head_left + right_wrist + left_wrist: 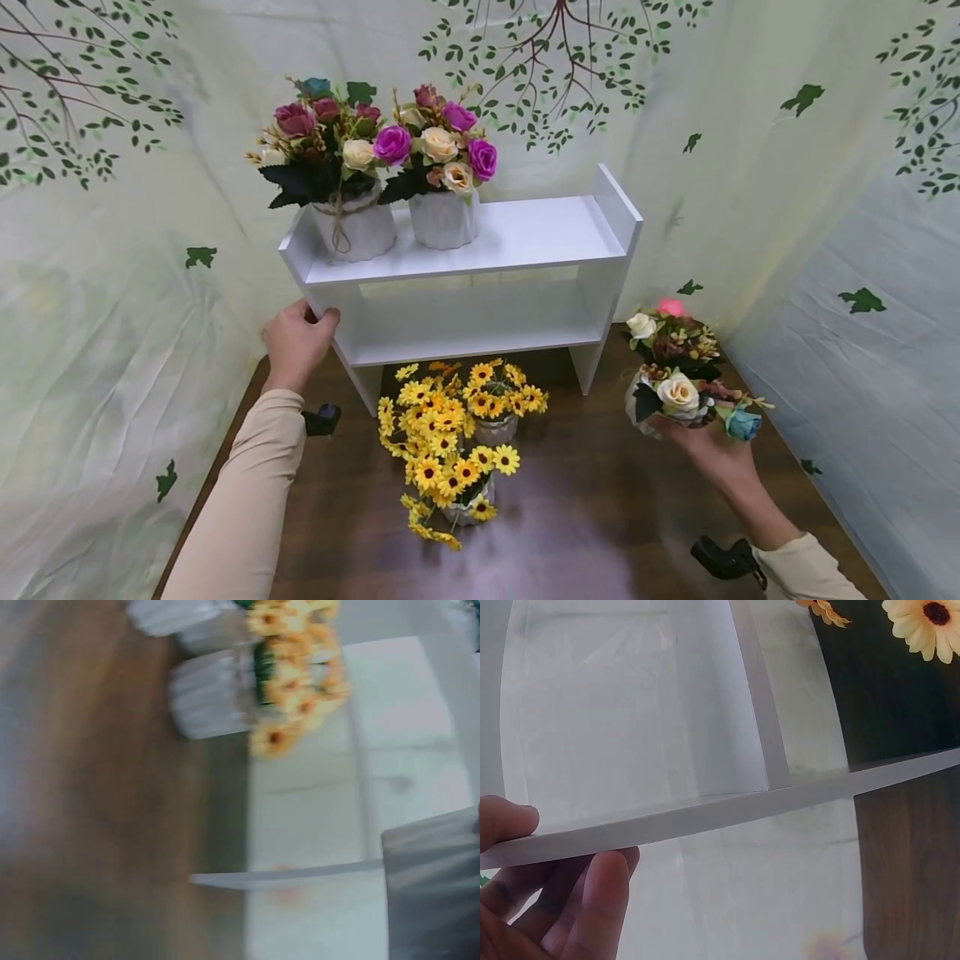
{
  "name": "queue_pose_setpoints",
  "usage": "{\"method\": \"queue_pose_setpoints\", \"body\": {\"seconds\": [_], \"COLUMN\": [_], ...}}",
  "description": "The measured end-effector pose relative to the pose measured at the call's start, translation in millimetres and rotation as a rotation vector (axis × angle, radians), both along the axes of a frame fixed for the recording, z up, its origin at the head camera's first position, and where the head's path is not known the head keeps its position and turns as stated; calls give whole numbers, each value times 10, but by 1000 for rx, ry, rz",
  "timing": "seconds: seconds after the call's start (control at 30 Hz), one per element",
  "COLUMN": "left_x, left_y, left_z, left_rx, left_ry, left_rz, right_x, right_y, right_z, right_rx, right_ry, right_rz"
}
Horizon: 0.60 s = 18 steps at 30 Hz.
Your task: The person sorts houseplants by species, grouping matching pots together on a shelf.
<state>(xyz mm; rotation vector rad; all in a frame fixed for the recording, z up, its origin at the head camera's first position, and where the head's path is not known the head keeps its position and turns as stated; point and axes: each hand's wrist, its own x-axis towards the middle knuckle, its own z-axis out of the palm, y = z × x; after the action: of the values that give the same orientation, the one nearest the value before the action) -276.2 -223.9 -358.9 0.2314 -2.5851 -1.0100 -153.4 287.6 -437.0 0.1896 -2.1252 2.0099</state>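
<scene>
My left hand pinches the front edge of the left side panel of a white two-tier shelf. In the left wrist view its thumb lies on one face of the panel, with the fingers against the other. Off to the shelf's right, my right hand holds a pot of artificial roses in white, pink and blue. Most of that hand's fingers are hidden behind the pot and blooms. The right wrist view is blurred and shows the held pot's pleated grey side.
On the shelf's upper tier, toward the left, stand a twine-tied pot and another pot, both with mixed roses. Pots of yellow daisy-like flowers stand on the dark wooden table, below and before the shelf. Leaf-printed cloth surrounds the table.
</scene>
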Motion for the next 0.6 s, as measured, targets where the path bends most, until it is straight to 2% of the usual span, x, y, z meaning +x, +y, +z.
{"method": "queue_pose_setpoints", "body": {"seconds": [0.07,0.1,0.13,0.17,0.2,0.33,0.4,0.5,0.53,0.6], "left_x": [-7,-10,-13,-16,-17,-20,-17,-12,-9,-2], "left_y": [-4,-6,-7,-8,-8,-11,-9,-7,-5,-1], "left_z": [14,18,22,22,22,7,-1,-12,-15,-20], "left_rx": [-3,-7,-10,-10,-9,-12,-12,-18,-20,-23], "left_ry": [2,4,7,10,13,13,9,17,20,24], "left_rz": [3,5,7,9,9,5,5,10,10,8], "right_x": [-41,-61,-83,-101,-118,-167,-171,-158,-142,-140], "right_y": [10,7,13,21,22,55,62,89,89,89], "right_z": [166,265,349,433,517,849,1027,1335,1451,1676], "right_rx": [47,218,196,224,277,309,411,445,463,487], "right_ry": [25,37,30,25,27,90,126,124,84,62], "right_rz": [-31,-135,-120,-128,-169,-232,-353,-355,-367,-365]}}
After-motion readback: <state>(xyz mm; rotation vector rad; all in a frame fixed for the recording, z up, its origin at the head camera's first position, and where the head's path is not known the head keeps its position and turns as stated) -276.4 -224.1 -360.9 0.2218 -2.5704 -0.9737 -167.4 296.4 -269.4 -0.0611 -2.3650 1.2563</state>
